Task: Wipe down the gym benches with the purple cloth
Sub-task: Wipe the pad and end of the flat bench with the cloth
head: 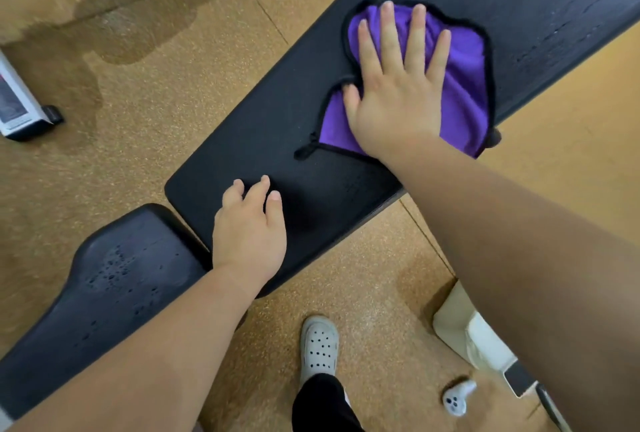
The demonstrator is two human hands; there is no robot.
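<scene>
the right hand (394,99) lies flat, fingers spread, pressing the purple cloth (464,85) under its palm onto the bench pad (277,126), whose long axis runs on past the fingertips, while the left hand (249,230) rests loosely open behind the wrist.

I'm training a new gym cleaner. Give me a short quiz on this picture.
1. True or false: the right hand lies flat on the purple cloth.
2. The left hand rests on: A) the cloth, B) the long bench pad, C) a dumbbell.
3. Fill in: the seat pad is dotted with ____.
Key: 1 true; 2 B; 3 droplets.
</scene>
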